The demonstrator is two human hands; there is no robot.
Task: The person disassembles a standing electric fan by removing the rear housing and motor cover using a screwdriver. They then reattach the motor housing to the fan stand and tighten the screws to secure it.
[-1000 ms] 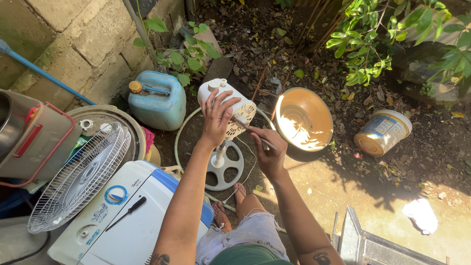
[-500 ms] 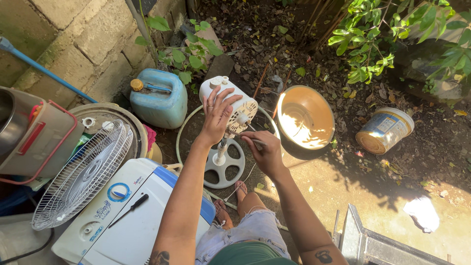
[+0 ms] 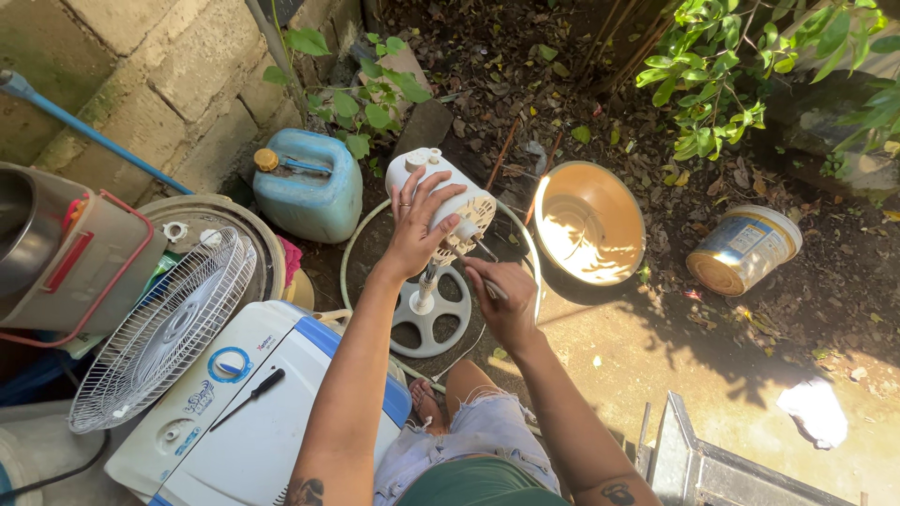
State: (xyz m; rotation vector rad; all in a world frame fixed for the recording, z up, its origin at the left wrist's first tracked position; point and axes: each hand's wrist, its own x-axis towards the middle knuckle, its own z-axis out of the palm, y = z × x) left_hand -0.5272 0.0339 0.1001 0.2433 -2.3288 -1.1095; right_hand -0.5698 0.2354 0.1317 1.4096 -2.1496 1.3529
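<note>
My left hand [image 3: 419, 223] grips the white motor housing of a stand fan [image 3: 439, 187], whose round white base [image 3: 431, 314] rests on the ground below. My right hand [image 3: 504, 295] is closed around a thin tool [image 3: 486, 255], a screwdriver by its look, whose tip points at the side of the motor housing. A thin wire ring [image 3: 349, 255] from the fan's grille lies around the base. The detached white fan grille [image 3: 164, 328] leans on the clutter to my left.
A blue jerrycan [image 3: 309, 183] stands by the block wall. A tan bowl [image 3: 589, 222] and a tipped tin can [image 3: 745, 248] lie on the dirt to the right. A white washing machine lid [image 3: 244, 403] with a black screwdriver [image 3: 247, 397] on it sits near left. A metal frame [image 3: 712, 464] is at bottom right.
My right hand has drawn back toward me and lower with the tool. The left hand stays on the motor housing.
</note>
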